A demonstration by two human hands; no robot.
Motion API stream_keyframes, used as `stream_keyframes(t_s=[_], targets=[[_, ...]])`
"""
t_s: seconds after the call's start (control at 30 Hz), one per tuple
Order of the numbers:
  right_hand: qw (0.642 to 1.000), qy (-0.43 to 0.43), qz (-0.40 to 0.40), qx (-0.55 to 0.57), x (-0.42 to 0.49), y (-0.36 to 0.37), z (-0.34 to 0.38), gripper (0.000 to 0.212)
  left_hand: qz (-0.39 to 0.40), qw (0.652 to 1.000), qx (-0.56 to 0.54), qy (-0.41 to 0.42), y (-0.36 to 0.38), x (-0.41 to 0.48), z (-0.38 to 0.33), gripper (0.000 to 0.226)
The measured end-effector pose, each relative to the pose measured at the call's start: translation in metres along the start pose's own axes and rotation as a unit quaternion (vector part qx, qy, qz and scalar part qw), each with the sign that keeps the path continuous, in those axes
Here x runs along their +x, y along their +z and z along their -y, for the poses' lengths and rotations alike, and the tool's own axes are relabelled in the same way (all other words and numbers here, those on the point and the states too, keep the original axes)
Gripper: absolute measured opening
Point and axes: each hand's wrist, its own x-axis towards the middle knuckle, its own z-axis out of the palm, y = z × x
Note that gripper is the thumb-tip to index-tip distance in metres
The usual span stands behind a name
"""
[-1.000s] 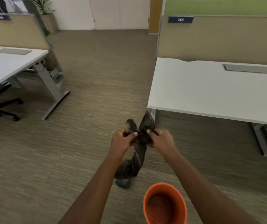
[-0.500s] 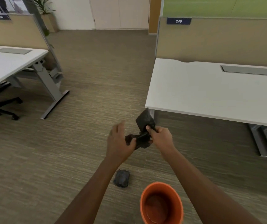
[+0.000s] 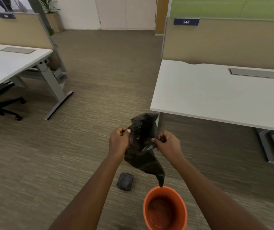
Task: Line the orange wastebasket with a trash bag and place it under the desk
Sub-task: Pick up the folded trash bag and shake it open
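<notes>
On office carpet (image 3: 99,100), left hand (image 3: 118,143) and right hand (image 3: 168,145) pinch a black trash bag (image 3: 141,151), apparently opening it; next, spread its mouth over the orange wastebasket (image 3: 165,208) at six o'clock.

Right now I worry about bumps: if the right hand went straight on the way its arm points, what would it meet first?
Probably the white desk: the right hand, gripping the trash bag, points toward its near corner, though depth is unclear.
</notes>
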Motion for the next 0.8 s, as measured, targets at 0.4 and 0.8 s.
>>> stream_keyframes(t_s=[0.4,0.8], targets=[[0.935,0.212,-0.14,0.248,0.01,-0.023,-0.044,0.016,-0.104,0.949,-0.234,-0.186,-0.033,0.006,0.021,0.02],[0.974,-0.014,0.077,-0.215,0.007,0.002,0.003,0.087,0.08,0.921,-0.303,-0.231,0.0,-0.018,-0.024,0.025]])
